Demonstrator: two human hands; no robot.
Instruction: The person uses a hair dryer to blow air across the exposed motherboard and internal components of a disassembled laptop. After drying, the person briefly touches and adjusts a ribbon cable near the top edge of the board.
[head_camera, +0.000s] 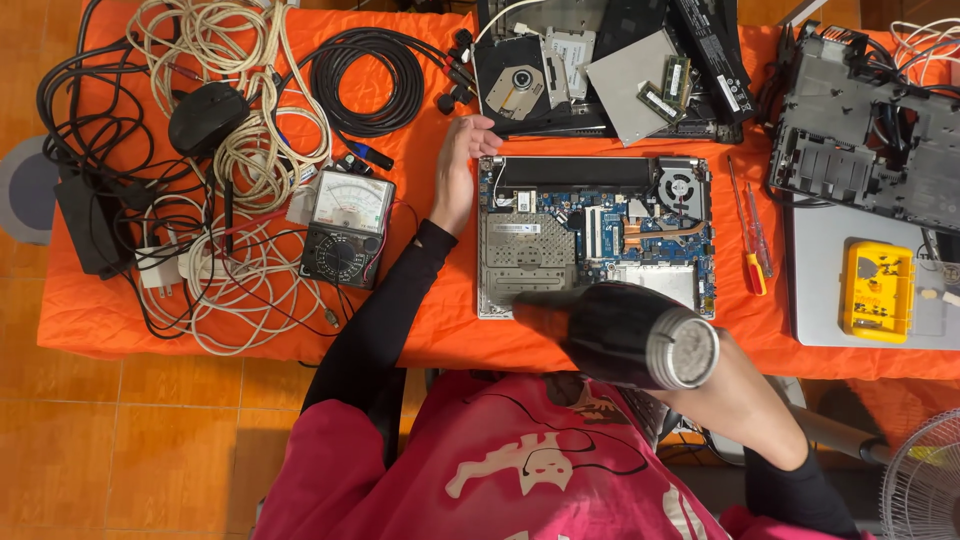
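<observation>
An opened laptop (600, 235) lies bottom-up on the orange cloth, its blue circuit board, fan and copper pipe exposed. My left hand (458, 170) rests flat at the laptop's left edge, fingers loosely apart and holding nothing. My right hand (715, 385) grips a black blower (620, 332) with a round silver end. The blower hovers over the laptop's near edge, nozzle pointing toward the board. The fingers are mostly hidden behind the blower's body.
An analog multimeter (347, 228) and tangled white and black cables (230, 150) lie at left. Laptop parts and a disc drive (515, 85) sit at the back. Two screwdrivers (752, 235), another stripped chassis (865, 130) and a yellow bit case (878, 290) lie at right.
</observation>
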